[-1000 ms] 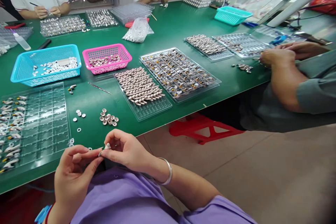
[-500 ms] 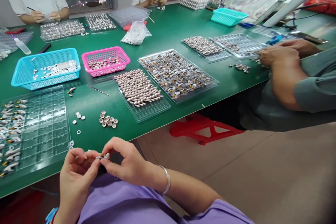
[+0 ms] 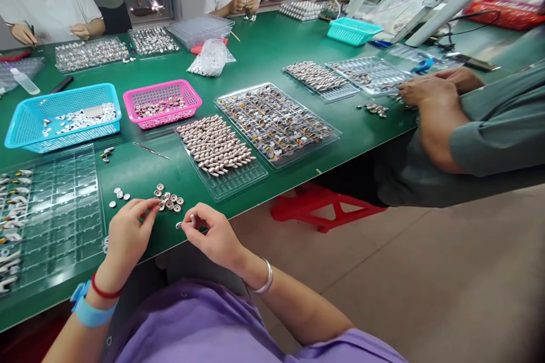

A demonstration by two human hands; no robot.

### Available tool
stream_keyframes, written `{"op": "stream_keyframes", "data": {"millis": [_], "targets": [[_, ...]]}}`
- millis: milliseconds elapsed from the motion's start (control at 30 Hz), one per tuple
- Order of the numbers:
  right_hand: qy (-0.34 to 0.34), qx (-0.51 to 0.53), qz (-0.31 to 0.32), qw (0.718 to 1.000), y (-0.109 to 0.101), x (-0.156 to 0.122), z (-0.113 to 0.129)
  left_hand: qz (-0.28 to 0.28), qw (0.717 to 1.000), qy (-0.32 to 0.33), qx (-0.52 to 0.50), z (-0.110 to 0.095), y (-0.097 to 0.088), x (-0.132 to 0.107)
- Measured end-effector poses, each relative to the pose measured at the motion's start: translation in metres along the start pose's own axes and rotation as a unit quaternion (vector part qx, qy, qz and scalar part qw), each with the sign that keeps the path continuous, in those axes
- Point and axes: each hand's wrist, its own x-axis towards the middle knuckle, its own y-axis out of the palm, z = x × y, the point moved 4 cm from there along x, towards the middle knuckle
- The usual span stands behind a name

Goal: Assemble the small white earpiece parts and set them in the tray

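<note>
My left hand (image 3: 130, 232) reaches to the left edge of a pile of small round brown-and-white caps (image 3: 169, 204). Its thumb and forefinger close at one cap (image 3: 161, 206). Just to the right, over the table's front edge, my right hand (image 3: 215, 237) pinches a small white earbud-like part (image 3: 193, 220); a round end (image 3: 179, 226) shows beyond the fingertips. Several flat white discs (image 3: 118, 195) lie behind my left hand. A clear compartment tray (image 3: 63, 210), partly filled with earbud-like parts, is at the left.
Farther back stand a blue basket (image 3: 63, 139), a pink basket (image 3: 164, 119), a tray of brownish stemmed parts (image 3: 217, 147) and a filled clear tray (image 3: 276, 122). Metal tweezers (image 3: 152, 151) lie nearby. A co-worker's arm (image 3: 438, 125) rests at the right; a red stool (image 3: 323, 210) stands below.
My hands have come apart. The left moved up and forward to the pile of caps; the right shifted slightly right and up, still pinching the small white part. The view also shifted slightly.
</note>
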Motion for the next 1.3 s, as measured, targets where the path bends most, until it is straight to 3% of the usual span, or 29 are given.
{"op": "stream_keyframes", "data": {"millis": [133,300,467,600,733,833,1033,1300], "targets": [[-0.002,0.015,0.003,1.0,-0.004,0.003,-0.002,-0.019,0.996,0.03,0.08,0.0,0.002,0.026],[0.001,0.037,0.002,0.999,-0.004,0.004,0.0,-0.021,0.996,0.032,0.086,-0.004,0.003,0.018],[-0.002,0.079,0.028,0.996,0.007,0.003,0.012,0.018,1.0,-0.014,-0.009,-0.009,-0.004,-0.009],[-0.005,0.051,0.049,0.997,0.014,0.0,0.024,0.059,0.991,-0.057,-0.109,-0.01,-0.008,-0.033],[0.002,0.043,0.059,0.997,0.017,-0.003,0.03,0.051,0.962,-0.13,-0.234,-0.006,-0.01,-0.05],[0.005,0.046,0.068,0.997,0.017,-0.005,0.032,0.023,0.956,-0.143,-0.256,-0.005,-0.011,-0.056],[-0.002,0.052,0.075,0.996,0.015,-0.005,0.038,-0.008,0.953,-0.134,-0.272,-0.007,-0.01,-0.057],[-0.037,-0.015,0.09,0.995,0.016,-0.004,0.043,-0.057,0.988,-0.033,-0.136,-0.019,-0.016,-0.06]]}}
